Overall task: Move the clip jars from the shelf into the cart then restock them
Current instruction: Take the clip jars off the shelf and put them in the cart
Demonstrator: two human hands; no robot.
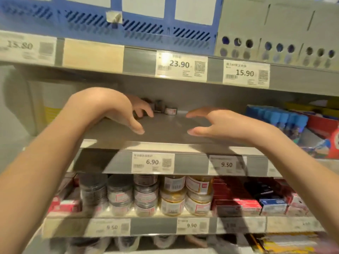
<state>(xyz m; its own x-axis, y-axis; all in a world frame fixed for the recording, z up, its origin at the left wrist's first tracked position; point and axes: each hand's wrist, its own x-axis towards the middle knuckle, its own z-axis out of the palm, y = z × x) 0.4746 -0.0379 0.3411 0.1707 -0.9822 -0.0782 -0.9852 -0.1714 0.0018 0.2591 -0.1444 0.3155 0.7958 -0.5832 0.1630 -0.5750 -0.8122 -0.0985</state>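
Observation:
Both my hands reach over a grey middle shelf (165, 129). My left hand (128, 114) is open with fingers spread, close in front of a few small clip jars (170, 110) at the shelf's back. My right hand (211, 123) is open too, thumb and fingers apart, holding nothing. Part of the jar group is hidden behind my left hand. On the shelf below stand several stacked clear clip jars (146, 195), some with dark clips, some with gold ones (185, 195).
Red and blue boxes (256, 198) fill the lower shelf's right side. Blue packs (282, 120) sit at the right of the middle shelf. A blue basket (110, 21) and grey holders (275, 33) stand on the top shelf. Price tags line the shelf edges.

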